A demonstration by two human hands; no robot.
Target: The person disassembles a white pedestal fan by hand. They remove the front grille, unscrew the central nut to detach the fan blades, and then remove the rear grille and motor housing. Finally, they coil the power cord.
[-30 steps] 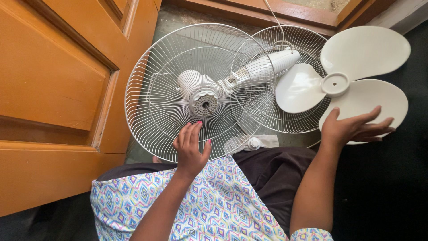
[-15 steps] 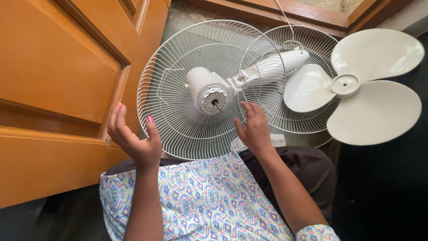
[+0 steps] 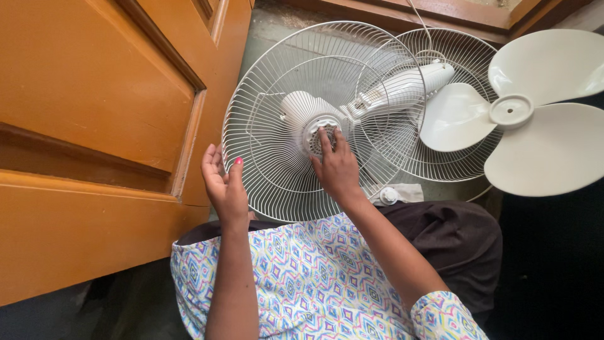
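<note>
Resting on the floor beside the wooden door: rear fan guard with motor hub, right hand fingertips pressed on hub, left hand spread at rim; detached blade lying right.

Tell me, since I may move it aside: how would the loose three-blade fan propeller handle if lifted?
The propeller looks like thin plastic, so probably light. Its broad blades would likely flex if gripped by a tip. The hub seems the stiffest place to hold.
</note>
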